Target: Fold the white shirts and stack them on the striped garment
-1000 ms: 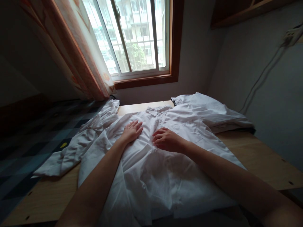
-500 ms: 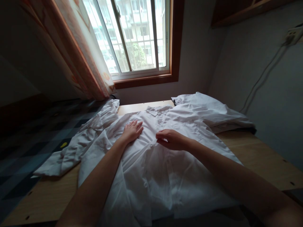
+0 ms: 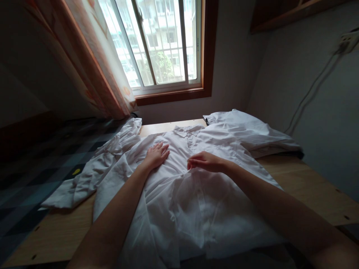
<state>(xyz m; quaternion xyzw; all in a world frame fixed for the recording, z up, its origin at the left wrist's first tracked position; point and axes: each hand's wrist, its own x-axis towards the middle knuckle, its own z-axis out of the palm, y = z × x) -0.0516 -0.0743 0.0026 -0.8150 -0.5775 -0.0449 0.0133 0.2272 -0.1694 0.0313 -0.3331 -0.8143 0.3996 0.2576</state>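
Observation:
A white button-up shirt (image 3: 159, 194) lies front side up, its collar (image 3: 188, 130) pointing away from me toward the window. On the shirt's left chest area my left hand (image 3: 157, 154) rests flat with the fingers stretched out. My right hand (image 3: 204, 162) is closed in a pinch on the front edge of the shirt, near the middle, and the cloth below it is lifted into folds. One button (image 3: 172, 218) shows lower on the front. The left sleeve (image 3: 84, 183) spreads out crumpled to the side.
Beneath the shirt is a wooden board (image 3: 305, 183). More white cloth (image 3: 241, 127) with a dark edge lies at the back right. A checkered cloth (image 3: 25, 194) covers the left side. A curtain (image 3: 112, 74) hangs by the window (image 3: 165, 52); a cord (image 3: 304, 97) runs down the right wall.
My right hand has moved slightly up and to the right, raising the pinched shirt front with it. The left hand stays in place.

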